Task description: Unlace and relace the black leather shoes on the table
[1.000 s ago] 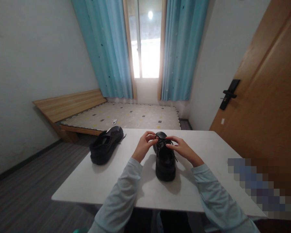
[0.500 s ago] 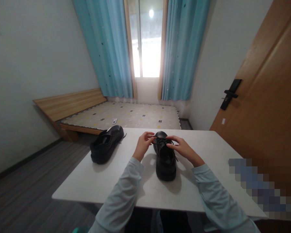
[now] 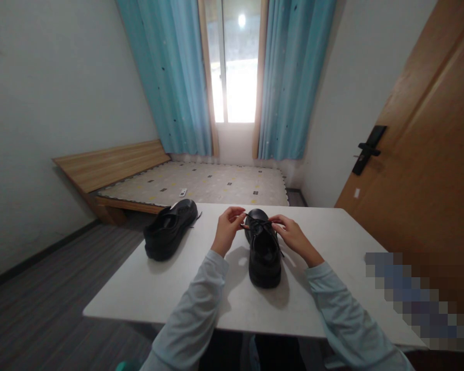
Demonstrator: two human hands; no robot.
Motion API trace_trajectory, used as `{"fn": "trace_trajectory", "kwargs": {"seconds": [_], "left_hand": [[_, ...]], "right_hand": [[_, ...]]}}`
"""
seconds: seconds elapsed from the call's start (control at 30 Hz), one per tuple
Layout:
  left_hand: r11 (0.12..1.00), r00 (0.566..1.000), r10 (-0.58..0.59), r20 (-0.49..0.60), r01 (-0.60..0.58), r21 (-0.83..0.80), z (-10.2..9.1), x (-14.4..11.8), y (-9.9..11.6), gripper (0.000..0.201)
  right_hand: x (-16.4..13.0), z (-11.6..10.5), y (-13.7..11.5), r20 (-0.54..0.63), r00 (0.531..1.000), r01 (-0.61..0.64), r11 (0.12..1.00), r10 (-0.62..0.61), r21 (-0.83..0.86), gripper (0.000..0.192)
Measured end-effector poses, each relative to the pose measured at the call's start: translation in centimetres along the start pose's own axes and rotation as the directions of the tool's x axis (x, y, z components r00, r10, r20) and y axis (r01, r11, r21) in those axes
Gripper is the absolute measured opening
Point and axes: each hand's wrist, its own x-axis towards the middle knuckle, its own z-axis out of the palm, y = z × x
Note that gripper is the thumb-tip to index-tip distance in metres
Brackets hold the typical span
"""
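Note:
A black lace-up shoe (image 3: 265,263) stands upright on the white table, its heel towards me and its toe towards the window. On its left side my left hand (image 3: 229,225) pinches a black shoelace (image 3: 260,223) between thumb and fingers. Across from it, my right hand (image 3: 290,232) pinches the lace on the right side. Between both hands the lace runs over the front of the shoe, and a loose end hangs down at the right. A second black shoe (image 3: 168,232) rests further left, near the table's far left edge, with its lace ends sticking out.
The white table (image 3: 178,299) fills the space before me. Behind it stands a bed (image 3: 216,180) with a wooden headboard (image 3: 112,165) and a small white remote (image 3: 183,192) on it. A wooden door (image 3: 421,170) is at the right. Something pixelated covers the lower right.
My hands have drawn slightly apart, the left one leftward and the right one rightward, pulling the lace straighter across the shoe. Both shoes have stayed in place.

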Motion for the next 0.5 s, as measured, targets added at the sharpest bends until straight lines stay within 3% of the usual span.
{"fn": "trace_trajectory", "kwargs": {"seconds": [0.2, 0.5], "left_hand": [[0.994, 0.999, 0.032, -0.025, -0.029, 0.101, -0.1, 0.1, 0.5, 0.03], [0.998, 0.998, -0.016, 0.056, 0.013, 0.057, -0.1, -0.3, 1.2, 0.029]], "right_hand": [[-0.2, -0.1, -0.3, -0.055, 0.998, 0.017, 0.992, -0.024, -0.126, 0.008], [-0.1, -0.3, -0.6, -0.044, 0.999, -0.01, 0.999, 0.009, -0.036, 0.015]]}}
